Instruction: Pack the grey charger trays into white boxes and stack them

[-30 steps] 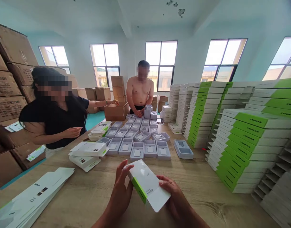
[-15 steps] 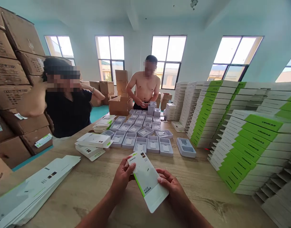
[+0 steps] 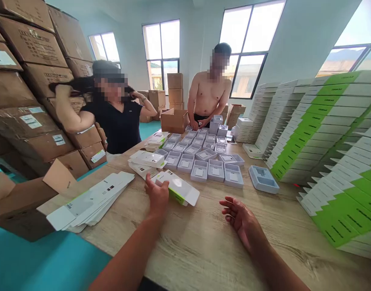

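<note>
My left hand (image 3: 157, 192) grips the left end of a white-and-green carton (image 3: 178, 186), thumb on top, low over the table. Its end flap sticks out toward the right. Just beyond that hand lie other white cartons (image 3: 147, 159). My right hand (image 3: 240, 216) hovers above the wood to the right, fingers loosely curled and apart, with nothing in it. Ahead of both hands stand several pale plastic trays (image 3: 216, 170), many with a white piece inside. To the left is a fanned pile of flat unfolded cartons (image 3: 96, 198).
Tall stacks of white-and-green cartons (image 3: 318, 117) line the right side of the table (image 3: 203, 250). A separate tray (image 3: 264, 179) sits near them. Two people (image 3: 121, 121) are across the table, one handling something small by an open brown box (image 3: 174, 120). Brown boxes (image 3: 46, 81) are piled at left.
My left hand has carried the carton leftward and forward, toward the other cartons. My right hand has let go of it and moved right. The view has turned toward the left.
</note>
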`<state>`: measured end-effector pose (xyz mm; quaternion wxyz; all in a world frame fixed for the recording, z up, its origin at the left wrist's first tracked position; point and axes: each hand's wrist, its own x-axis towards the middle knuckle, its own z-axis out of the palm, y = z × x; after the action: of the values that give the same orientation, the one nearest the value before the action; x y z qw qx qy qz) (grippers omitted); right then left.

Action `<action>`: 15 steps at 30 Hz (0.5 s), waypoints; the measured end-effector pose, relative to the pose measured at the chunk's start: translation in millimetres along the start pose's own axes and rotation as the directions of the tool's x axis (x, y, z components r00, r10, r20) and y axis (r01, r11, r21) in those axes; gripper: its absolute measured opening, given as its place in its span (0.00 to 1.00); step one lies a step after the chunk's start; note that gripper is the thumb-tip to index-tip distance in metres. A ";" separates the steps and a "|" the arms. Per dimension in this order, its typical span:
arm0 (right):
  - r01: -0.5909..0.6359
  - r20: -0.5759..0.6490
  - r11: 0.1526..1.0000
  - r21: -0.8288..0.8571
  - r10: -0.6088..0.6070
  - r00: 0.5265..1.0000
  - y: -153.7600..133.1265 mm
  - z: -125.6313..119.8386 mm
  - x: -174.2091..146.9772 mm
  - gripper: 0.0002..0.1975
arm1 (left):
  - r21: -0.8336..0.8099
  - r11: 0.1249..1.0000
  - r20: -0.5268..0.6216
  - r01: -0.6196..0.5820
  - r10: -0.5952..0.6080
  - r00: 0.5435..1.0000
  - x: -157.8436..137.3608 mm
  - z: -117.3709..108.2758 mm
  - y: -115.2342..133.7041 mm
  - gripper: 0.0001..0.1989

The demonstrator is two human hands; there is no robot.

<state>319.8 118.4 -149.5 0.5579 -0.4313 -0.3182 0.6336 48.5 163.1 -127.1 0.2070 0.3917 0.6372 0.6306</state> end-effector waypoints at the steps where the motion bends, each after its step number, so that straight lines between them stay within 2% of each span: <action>1: 0.003 0.007 1.000 -0.005 -0.003 1.000 -0.4 1.4 -0.6 0.25 | 0.074 0.997 -0.060 -0.031 0.035 0.998 2.2 -3.0 2.0 0.40; 3: 0.017 0.016 1.000 -0.026 -0.017 1.000 -0.9 3.8 -1.6 0.26 | 0.209 0.975 -0.110 -0.079 0.103 0.989 3.3 -6.4 5.6 0.40; 6: 0.021 0.023 0.999 -0.041 -0.020 1.000 0.0 4.9 -0.4 0.26 | 0.352 0.921 -0.075 -0.166 0.205 0.976 0.2 -6.3 6.7 0.36; 8: 0.011 0.030 0.999 -0.036 -0.010 1.000 2.3 4.6 2.7 0.27 | 0.437 0.852 -0.063 -0.288 0.349 0.935 -5.5 -5.0 3.6 0.32; 9: 0.008 0.040 0.999 -0.041 -0.007 0.999 3.9 4.5 4.5 0.27 | 0.445 0.808 -0.039 -0.386 0.448 0.893 -10.4 -4.3 1.1 0.30; 10: 0.012 0.051 0.998 -0.055 -0.009 0.999 5.7 4.5 6.1 0.27 | 0.422 0.754 0.012 -0.504 0.551 0.834 -17.0 -3.7 -1.9 0.27; 12: 0.034 0.078 0.994 -0.105 -0.026 0.997 9.1 5.2 7.8 0.27 | 0.213 0.663 0.226 -0.718 0.681 0.696 -34.8 -2.9 -8.8 0.22; 13: 0.048 0.090 0.989 -0.137 -0.036 0.995 10.4 5.8 7.3 0.27 | 0.083 0.637 0.402 -0.766 0.682 0.611 -44.7 -3.0 -12.4 0.18; 14: 0.064 0.102 0.983 -0.171 -0.047 0.994 11.2 6.3 6.0 0.26 | -0.026 0.637 0.608 -0.770 0.622 0.494 -54.1 -3.5 -15.8 0.15; 15: 0.082 0.112 0.975 -0.208 -0.059 0.992 11.6 6.9 4.0 0.25 | -0.093 0.650 0.750 -0.754 0.544 0.376 -61.9 -4.5 -19.0 0.13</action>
<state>308.6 120.8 -157.6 0.5132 -0.4429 -0.4281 0.5976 78.2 115.1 -159.2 0.1180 0.8490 0.3691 0.3592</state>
